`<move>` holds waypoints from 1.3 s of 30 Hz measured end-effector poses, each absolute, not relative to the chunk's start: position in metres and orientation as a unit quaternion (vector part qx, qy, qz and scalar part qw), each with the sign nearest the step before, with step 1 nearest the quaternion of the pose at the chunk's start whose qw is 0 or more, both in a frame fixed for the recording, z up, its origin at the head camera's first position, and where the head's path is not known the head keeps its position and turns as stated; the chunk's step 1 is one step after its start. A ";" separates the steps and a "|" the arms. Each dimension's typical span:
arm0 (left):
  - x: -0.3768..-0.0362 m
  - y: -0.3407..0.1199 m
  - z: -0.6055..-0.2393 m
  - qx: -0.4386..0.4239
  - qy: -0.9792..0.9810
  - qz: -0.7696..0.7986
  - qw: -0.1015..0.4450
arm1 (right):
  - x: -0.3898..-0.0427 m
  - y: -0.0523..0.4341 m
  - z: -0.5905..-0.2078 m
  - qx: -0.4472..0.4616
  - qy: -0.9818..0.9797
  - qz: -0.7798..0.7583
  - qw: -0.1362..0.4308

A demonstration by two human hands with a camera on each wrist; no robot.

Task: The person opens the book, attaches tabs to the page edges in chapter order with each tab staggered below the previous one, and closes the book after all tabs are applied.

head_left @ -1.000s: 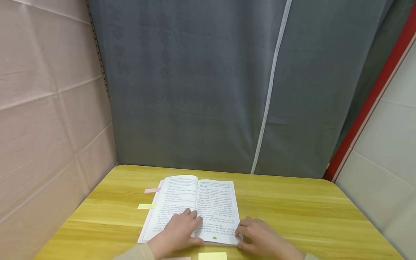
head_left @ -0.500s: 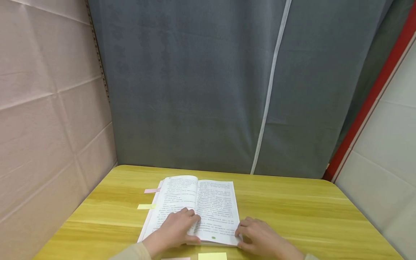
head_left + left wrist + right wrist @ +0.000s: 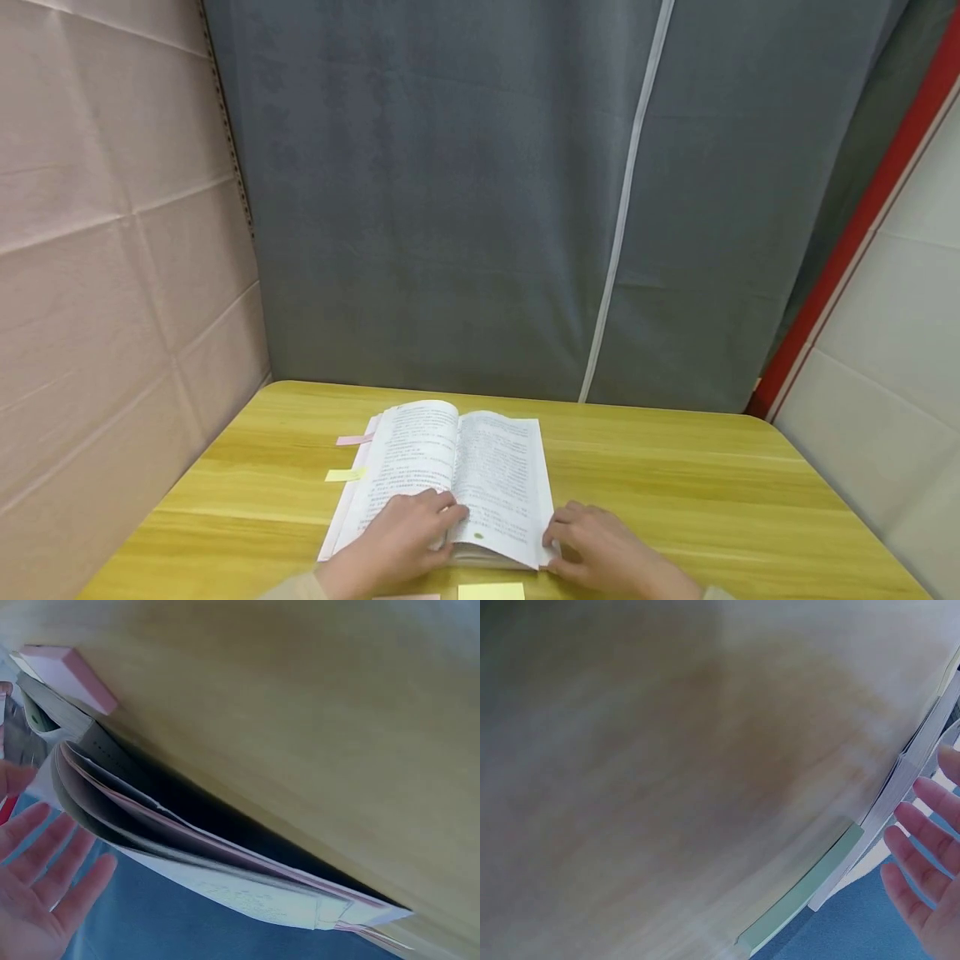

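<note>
An open book [image 3: 495, 467] with printed pages lies at the near middle of the table, its upper right page bowed up and its lower edge lifted. In the head view my left hand [image 3: 408, 529] rests over the lower left page, fingertips by the gutter. Its fingers [image 3: 82, 892] look spread and straight in the left wrist view, beside the raised pages. My right hand [image 3: 596, 542] holds the book at its lower right corner, fingertips on the right edge and thumb near the bottom. In the right wrist view, my right hand [image 3: 937, 862] appears behind the book's edge.
Pink [image 3: 354, 439] and yellow [image 3: 345, 475] sticky tabs stick out from the book's left side. A yellow sticky-note pad [image 3: 491, 592] and a pink one [image 3: 408, 597] lie at the table's [image 3: 712, 483] near edge. Behind stands a grey curtain [image 3: 450, 208].
The upper right page has bowed up and shifted left, baring the page underneath along its right side. My left thumb has drawn in and its fingertips have slid slightly right. The right hand has barely moved.
</note>
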State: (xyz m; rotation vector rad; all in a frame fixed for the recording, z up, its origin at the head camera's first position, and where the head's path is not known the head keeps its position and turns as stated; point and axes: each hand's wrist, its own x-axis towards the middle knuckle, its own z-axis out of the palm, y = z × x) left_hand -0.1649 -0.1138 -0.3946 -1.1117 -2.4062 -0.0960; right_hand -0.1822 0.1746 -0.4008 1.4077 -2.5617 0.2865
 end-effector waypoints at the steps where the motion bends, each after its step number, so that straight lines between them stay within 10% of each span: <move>1: -0.165 -0.113 -0.395 -0.413 -0.872 -0.031 0.260 | -0.182 0.175 -0.401 0.477 -0.867 0.097 0.104; 23: -0.165 -0.113 -0.397 -0.387 -0.867 0.139 0.281 | -0.182 0.175 -0.402 0.479 -0.866 0.092 0.107; 39: -0.159 -0.097 -0.398 -0.384 -0.902 0.035 0.196 | -0.182 0.176 -0.401 0.474 -0.870 0.095 0.095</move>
